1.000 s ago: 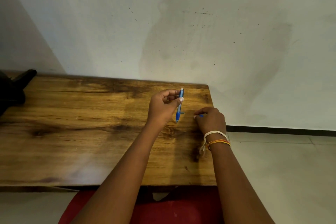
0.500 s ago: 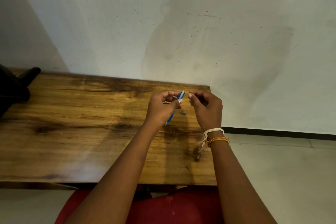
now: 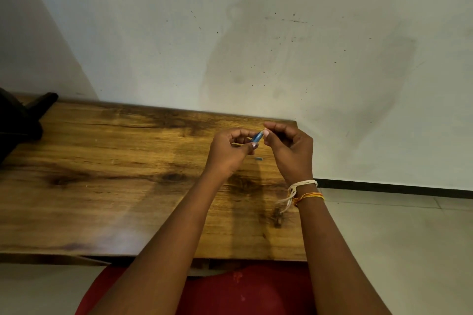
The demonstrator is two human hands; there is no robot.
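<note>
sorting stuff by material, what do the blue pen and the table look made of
Blue pen: probably plastic, smooth, slightly shiny; uniform bright colour, though the left hand and right hand cover most of it. Table: wood or wood-look laminate, semi-gloss; grain streaks, dark knots, soft glare.

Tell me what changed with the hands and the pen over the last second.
The right hand rose off the table and moved left to the pen, whose upper end it now pinches. The left hand tipped the pen from nearly upright to a slant, top toward the right hand. Unchanged: the left hand's grip on the pen, and the small grey piece lying on the table.
</note>
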